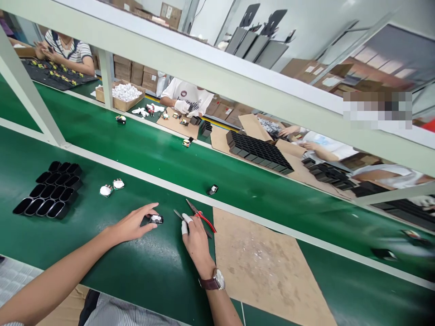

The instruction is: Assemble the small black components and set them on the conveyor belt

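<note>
My left hand [137, 222] rests on the green table with thumb and fingers around a small black housing [157, 219] that has a white part inside. To its right, my right hand [196, 237], with white covers on two fingertips, is closed on metal tweezers [178, 214] whose tips point up and left. Red-handled pliers [201, 214] lie just beyond my right hand. Two small white-topped circuit pieces [106, 190] sit left of my left hand, and rows of black housings [54, 190] stand at the far left.
A brown board [265, 267] lies to the right. Behind a pale rail [149, 178], a green conveyor [163, 158] carries another black housing [213, 189]. Several people work across it, near a large block of black housings [260, 151]. A slanted white beam crosses above.
</note>
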`<act>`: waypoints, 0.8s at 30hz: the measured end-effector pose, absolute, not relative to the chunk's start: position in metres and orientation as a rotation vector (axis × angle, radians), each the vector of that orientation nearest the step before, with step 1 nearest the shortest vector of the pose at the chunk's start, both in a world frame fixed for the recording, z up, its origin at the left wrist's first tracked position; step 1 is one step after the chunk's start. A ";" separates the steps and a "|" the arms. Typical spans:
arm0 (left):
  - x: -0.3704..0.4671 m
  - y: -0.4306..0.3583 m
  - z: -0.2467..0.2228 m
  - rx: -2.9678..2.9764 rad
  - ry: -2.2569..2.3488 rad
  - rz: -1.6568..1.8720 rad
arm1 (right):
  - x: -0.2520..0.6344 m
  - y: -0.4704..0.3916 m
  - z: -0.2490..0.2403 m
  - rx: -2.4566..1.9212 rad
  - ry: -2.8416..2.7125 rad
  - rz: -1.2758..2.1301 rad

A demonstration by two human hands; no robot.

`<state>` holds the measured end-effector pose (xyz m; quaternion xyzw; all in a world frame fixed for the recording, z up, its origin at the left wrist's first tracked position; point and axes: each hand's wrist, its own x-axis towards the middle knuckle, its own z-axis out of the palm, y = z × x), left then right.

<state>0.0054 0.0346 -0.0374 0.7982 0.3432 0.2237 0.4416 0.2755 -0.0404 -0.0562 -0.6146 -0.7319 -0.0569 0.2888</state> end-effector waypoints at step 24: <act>0.004 0.034 -0.035 1.989 0.858 0.515 | 0.245 -0.020 -0.023 -1.336 -2.249 0.129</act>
